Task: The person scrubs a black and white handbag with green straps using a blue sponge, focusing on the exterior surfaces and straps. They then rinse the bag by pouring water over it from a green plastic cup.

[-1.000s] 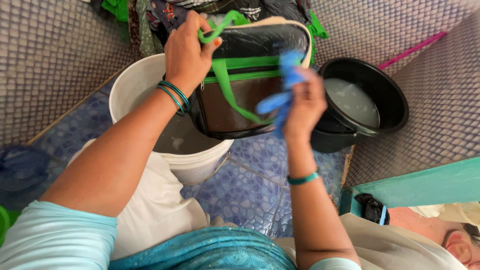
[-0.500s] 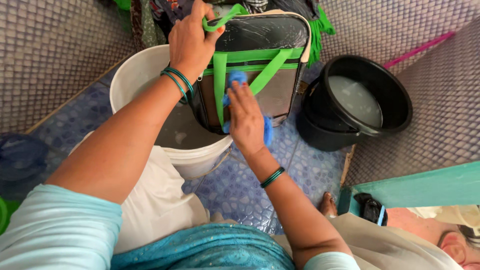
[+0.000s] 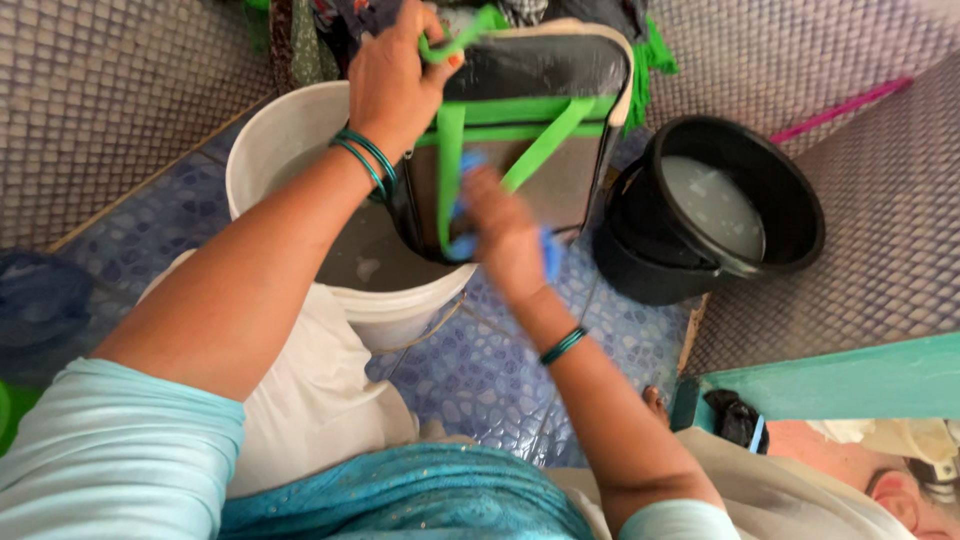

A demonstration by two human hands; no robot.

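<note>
My left hand grips the green strap at the top of a black-and-grey bag with green straps, holding it upright over a white bucket of cloudy water. My right hand, blurred with motion, presses a blue cloth against the lower front of the bag, at the bucket's right rim. Green bangles ring both wrists.
A black basin with soapy water stands to the right on the blue patterned floor. Grey textured walls close in left and right. A teal ledge lies at lower right, with another person's head below it. Clothes are piled behind the bag.
My right hand with the blue cloth has come down from the bag's right edge across its front to the lower left. My left hand keeps hold of the strap.
</note>
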